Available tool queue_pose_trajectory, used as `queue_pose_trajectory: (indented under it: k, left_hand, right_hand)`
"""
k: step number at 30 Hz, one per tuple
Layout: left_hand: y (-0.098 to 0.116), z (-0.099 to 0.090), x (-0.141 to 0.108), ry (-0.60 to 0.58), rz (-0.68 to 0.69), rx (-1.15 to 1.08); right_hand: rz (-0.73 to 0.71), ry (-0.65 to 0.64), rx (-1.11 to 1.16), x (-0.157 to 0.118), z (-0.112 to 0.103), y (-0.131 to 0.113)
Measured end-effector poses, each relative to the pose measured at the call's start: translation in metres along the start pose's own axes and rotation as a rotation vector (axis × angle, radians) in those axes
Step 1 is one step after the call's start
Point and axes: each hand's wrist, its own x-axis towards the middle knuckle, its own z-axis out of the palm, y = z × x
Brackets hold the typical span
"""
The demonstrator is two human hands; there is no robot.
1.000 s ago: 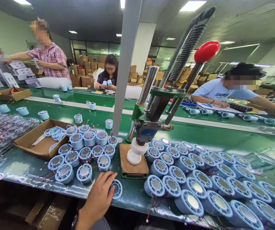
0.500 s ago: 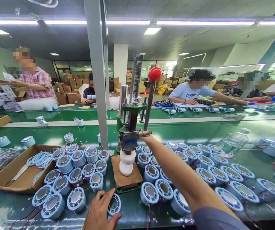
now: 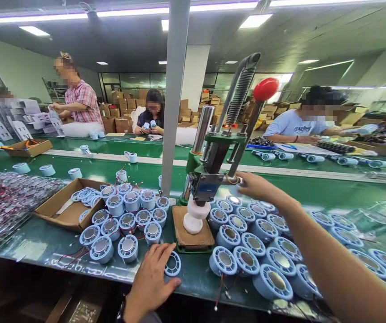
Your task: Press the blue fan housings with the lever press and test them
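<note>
My left hand [image 3: 154, 280] lies at the near edge of the bench, thumb and fingers curved around a light blue round housing [image 3: 173, 264] with a dark centre and slotted rim. Just beyond stands a green hand press [image 3: 209, 184] with a red ball [image 3: 266, 89] on its lever. White pads [image 3: 193, 223] sit under its ram, the lower one on a brown board [image 3: 179, 233]. My right hand [image 3: 255, 185] is beside the lever's hub, its fingertips partly hidden; whether it grips anything is unclear. No housing is visible between the pads.
Blue housings with metal discs and thin wires crowd both sides, left [image 3: 125, 220] and right [image 3: 247, 255]. A cardboard box [image 3: 45, 208] holds blue rings. A grey post [image 3: 176, 103] rises behind the press. Several co-workers sit or stand across the green bench [image 3: 139, 175].
My view has swung left and tilted, so the press appears further right. My right hand, hidden behind the press before, now shows beside the hub. My left hand stays around the same housing.
</note>
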Motion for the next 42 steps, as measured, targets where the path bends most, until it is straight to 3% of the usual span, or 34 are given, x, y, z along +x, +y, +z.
queue_pose_trajectory:
  k: [3, 5, 8, 10, 13, 16, 18, 23, 26, 29, 33, 42]
  left_hand:
    - [-0.003, -0.002, -0.001, -0.009, 0.039, -0.002]
    - [-0.004, -0.003, -0.001, -0.011, 0.068, 0.000]
    - [-0.005, -0.001, -0.001, 0.038, 0.078, 0.037]
    - [-0.006, 0.000, -0.003, 0.076, 0.052, 0.093]
    - [-0.007, 0.000, -0.006, 0.055, 0.043, 0.164]
    - [-0.009, -0.002, -0.009, 0.007, 0.071, 0.158]
    - [-0.011, -0.001, -0.010, 0.031, 0.066, 0.100]
    - [-0.005, 0.001, -0.011, 0.239, -0.089, -0.171]
    - [0.012, -0.003, -0.013, 0.259, -0.074, -0.260]
    - [0.034, -0.005, -0.013, 0.146, 0.030, -0.211]
    - [0.054, -0.003, -0.006, 0.034, 0.056, -0.140]
    - [0.049, 0.012, -0.006, 0.098, -0.054, -0.289]
  right_hand:
    - [-0.160, -0.306, 0.073, -0.058, -0.039, 0.006]
    - [-0.330, -0.449, 0.126, -0.112, -0.047, -0.010]
    - [-0.509, -0.551, 0.103, -0.181, -0.023, -0.059]
    - [-0.579, -0.598, 0.086, -0.203, 0.006, -0.090]
    - [-0.603, -0.629, 0.104, -0.205, 0.043, -0.113]
    - [-0.538, -0.599, 0.229, -0.200, 0.061, -0.107]
    - [-0.481, -0.517, 0.329, -0.205, 0.067, -0.097]
    - [-0.226, -0.171, 0.404, -0.236, 0.097, -0.086]
    - [-0.096, -0.094, 0.492, -0.248, 0.122, -0.085]
    - [-0.001, -0.116, 0.614, -0.250, 0.135, -0.082]
    - [0.110, -0.184, 0.770, -0.247, 0.133, -0.078]
    - [0.183, -0.328, 0.795, -0.246, 0.130, -0.076]
